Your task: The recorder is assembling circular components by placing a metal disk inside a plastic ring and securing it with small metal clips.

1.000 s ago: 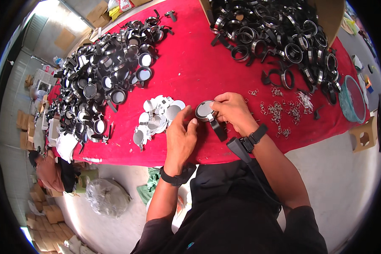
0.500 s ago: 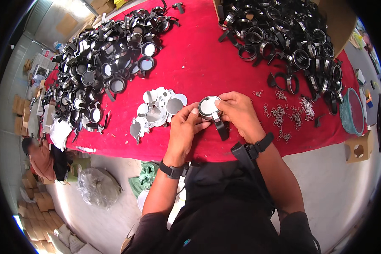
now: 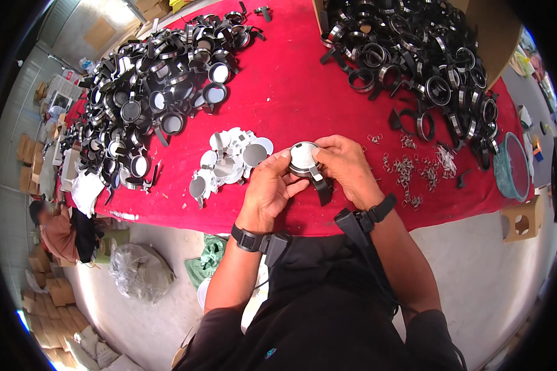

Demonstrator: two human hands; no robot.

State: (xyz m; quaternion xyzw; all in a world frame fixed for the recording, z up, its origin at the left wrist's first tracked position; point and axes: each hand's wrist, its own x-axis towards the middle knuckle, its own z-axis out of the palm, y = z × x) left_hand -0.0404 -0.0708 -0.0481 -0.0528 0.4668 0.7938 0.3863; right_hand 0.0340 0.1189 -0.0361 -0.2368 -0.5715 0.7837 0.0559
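Observation:
Between my two hands, over the near edge of the red-covered table, is a round metal ring with a black handle. A pale disc lies within its rim, and the handle points toward me. My left hand grips the ring's left side, thumb on the rim and fingers partly underneath. On the other side my right hand holds the rim, its thumb pressing at the disc's edge. Left of the hands lies a loose heap of white and grey discs. Small metal clips are scattered right of my right hand.
A big pile of handled rings with discs covers the table's left. More black-handled rings spill from a cardboard box at far right. A green-rimmed basin sits at the right edge. Another person is at lower left.
The ring tilts slightly differently in my hands. My left hand has turned a little, its thumb now further onto the rim. Both hands still hold the ring.

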